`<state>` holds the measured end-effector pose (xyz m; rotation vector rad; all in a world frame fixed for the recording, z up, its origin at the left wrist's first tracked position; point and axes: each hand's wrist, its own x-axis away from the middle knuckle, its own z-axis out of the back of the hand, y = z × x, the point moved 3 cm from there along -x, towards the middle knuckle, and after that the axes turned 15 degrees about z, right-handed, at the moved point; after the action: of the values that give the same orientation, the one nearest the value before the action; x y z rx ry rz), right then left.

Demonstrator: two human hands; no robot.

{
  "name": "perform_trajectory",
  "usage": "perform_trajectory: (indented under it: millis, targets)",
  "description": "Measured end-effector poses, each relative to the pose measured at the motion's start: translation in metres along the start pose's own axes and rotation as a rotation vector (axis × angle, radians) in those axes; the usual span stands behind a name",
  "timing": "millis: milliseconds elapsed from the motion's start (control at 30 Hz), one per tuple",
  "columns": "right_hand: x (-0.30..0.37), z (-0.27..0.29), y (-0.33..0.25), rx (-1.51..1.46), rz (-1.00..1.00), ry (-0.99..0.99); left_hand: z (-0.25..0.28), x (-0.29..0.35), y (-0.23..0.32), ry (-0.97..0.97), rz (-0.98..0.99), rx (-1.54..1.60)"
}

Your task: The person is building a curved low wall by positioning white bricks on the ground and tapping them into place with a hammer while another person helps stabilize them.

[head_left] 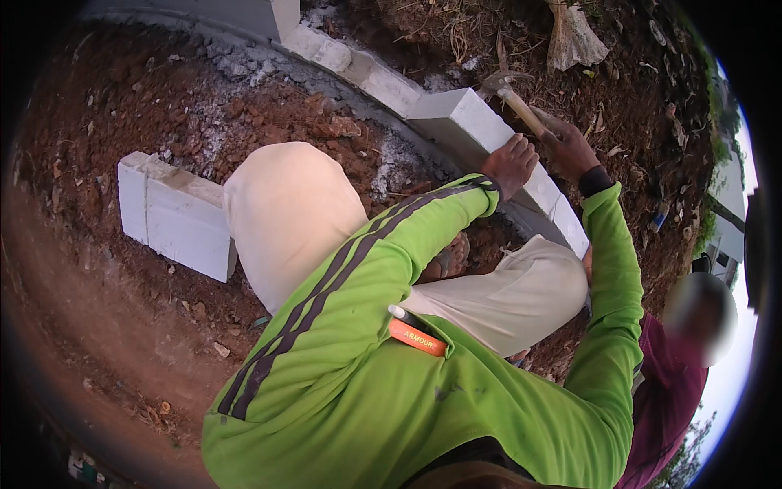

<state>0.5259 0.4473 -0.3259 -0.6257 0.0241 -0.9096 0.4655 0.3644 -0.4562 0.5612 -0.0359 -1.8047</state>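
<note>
Partly hidden hammer (523,112) in right hand (570,150), block (485,125) partly under left hand (511,167)

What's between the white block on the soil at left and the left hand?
Head view: cream-trousered left knee, then soil and the green left sleeve.
</note>
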Motion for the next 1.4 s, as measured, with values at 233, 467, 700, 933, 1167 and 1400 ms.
perform_trajectory:
  millis: [233, 467, 700, 933, 1167, 1400]
  targets:
    - [0.000, 0.002, 0.021, 0.037, -0.141, 0.150, 0.005, 0.000, -0.002, -0.028, -0.012, -0.002]
    - [-0.004, 0.000, -0.007, 0.075, -0.104, -0.055, 0.001, -0.003, -0.003, 0.012, 0.000, -0.005]
    - [0.041, 0.025, -0.047, 0.310, 0.014, 0.357, -0.005, -0.011, -0.006, -0.104, -0.005, 0.167]
    - [0.112, 0.029, -0.030, 0.132, 0.035, 0.072, 0.057, -0.076, -0.099, -0.803, -0.245, -0.168]
    - [0.107, -0.044, -0.077, 0.462, 0.285, -0.359, 0.039, -0.081, -0.185, -0.969, -0.162, 0.466]
    - [0.113, -0.076, -0.088, 0.619, 0.515, -0.366, -0.010, -0.084, -0.172, -0.724, 0.155, 0.606]
